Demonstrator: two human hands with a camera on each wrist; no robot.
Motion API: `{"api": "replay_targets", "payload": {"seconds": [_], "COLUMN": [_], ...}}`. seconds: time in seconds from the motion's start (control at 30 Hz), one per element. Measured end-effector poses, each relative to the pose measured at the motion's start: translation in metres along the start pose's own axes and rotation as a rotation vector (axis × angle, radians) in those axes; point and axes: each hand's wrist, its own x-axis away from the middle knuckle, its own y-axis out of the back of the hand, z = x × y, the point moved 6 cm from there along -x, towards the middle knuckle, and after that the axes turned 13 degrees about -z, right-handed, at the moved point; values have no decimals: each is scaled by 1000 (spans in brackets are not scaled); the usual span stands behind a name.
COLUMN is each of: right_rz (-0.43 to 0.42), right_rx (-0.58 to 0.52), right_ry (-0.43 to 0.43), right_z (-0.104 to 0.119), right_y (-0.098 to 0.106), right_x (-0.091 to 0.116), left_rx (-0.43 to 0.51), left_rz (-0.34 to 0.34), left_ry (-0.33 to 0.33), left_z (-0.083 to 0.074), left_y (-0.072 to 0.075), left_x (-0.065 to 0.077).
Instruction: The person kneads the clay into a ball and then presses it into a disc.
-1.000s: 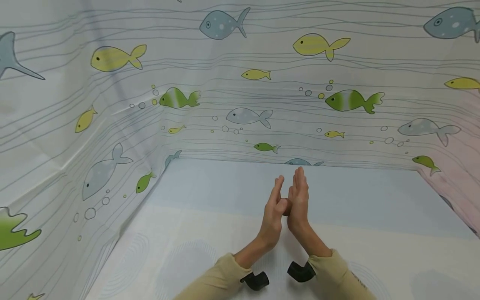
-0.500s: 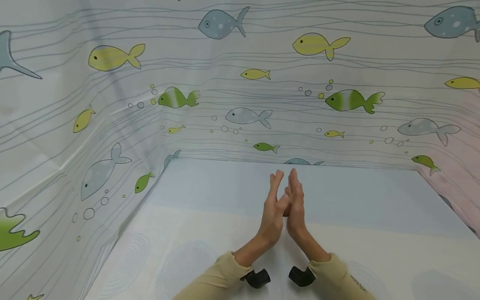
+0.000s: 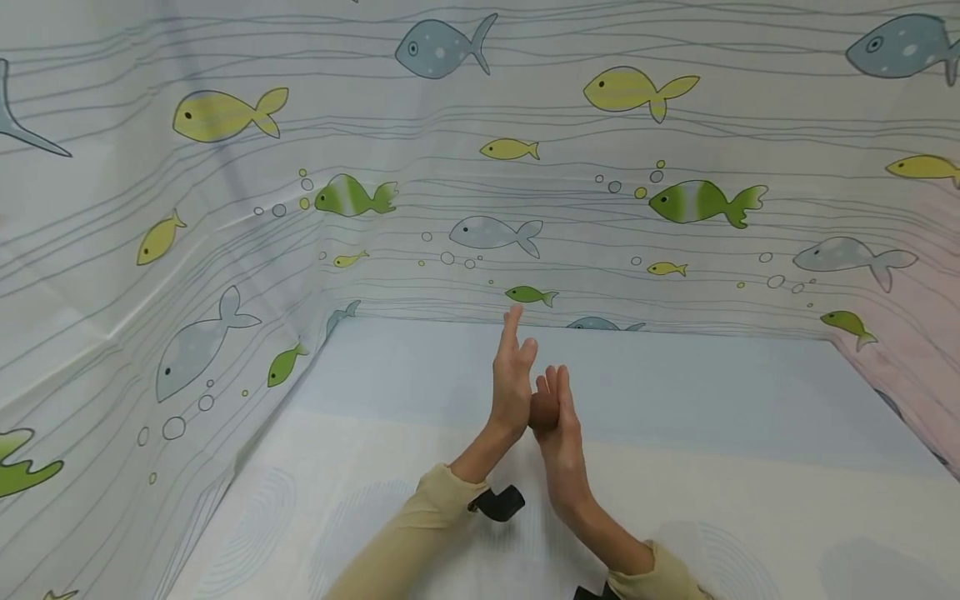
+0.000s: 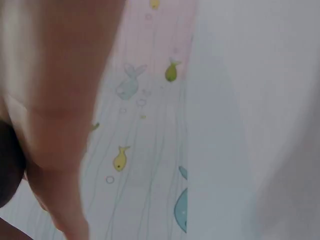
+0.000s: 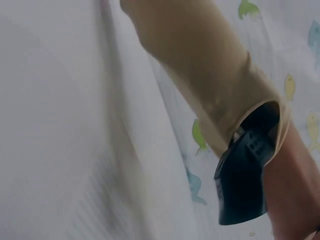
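Observation:
A brown ball point(image 3: 543, 412), like a lump of clay or dough, sits between the two palms above the table. My left hand point(image 3: 513, 383) presses against it from the left, fingers straight and pointing up. On the other side my right hand point(image 3: 561, 429) supports it with fingers extended. The left wrist view has part of a hand point(image 4: 55, 125) up close and the ball's dark round edge point(image 4: 9, 162) at the left border. In the right wrist view the left sleeve point(image 5: 205, 65) and a black wrist camera mount point(image 5: 245, 175) appear; the ball is outside that view.
A pale white and blue tabletop point(image 3: 375, 375) lies under the hands. Behind and to the left hangs a curtain point(image 3: 420, 150) printed with fish, and a pink section point(image 3: 930, 317) stands at the right. Another black mount point(image 3: 596, 593) sits at the right cuff.
Both hands have shifted left. The left hand has slid forward and up along the ball while the right has drawn back, so more of the ball shows between the palms.

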Motion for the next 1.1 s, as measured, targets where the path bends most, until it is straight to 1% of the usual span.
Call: {"api": "replay_targets", "payload": {"seconds": [0.07,0.17,0.33,0.5,0.63,0.77,0.87,0.97,1.03,1.1], "right_rz": [-1,-27,-107,-179,-229,-277,-299,-315,-324,-333], "right_rx": [-20,-29,-30,-14,4,21,39,45,35,22], "right_ry": [-36,-78,-103,-133,-124,-87,-60,-46,-47,-50], "right_z": [5,12,13,4,-3,-8,-10,-9,-8,-8], "right_y": [-2,-3,4,14,25,39,50,58,62,65], "right_x": [1,-1,-9,-19,-30,-42,-52,-61,-66,-71], "left_rx": [9,14,40,72,78,85,96,105,104,96], "left_rz": [7,36,103,168,208,222,239,256,265,273], "left_ry": [9,36,76,90,115,167,193,205,203,186], "left_z": [1,5,12,15,16,19,20,16,13,8], "left_y": [1,1,-5,-17,-26,-30,-32,-32,-32,-33], "left_x": [-1,2,17,37,55,68,74,78,80,81]}}
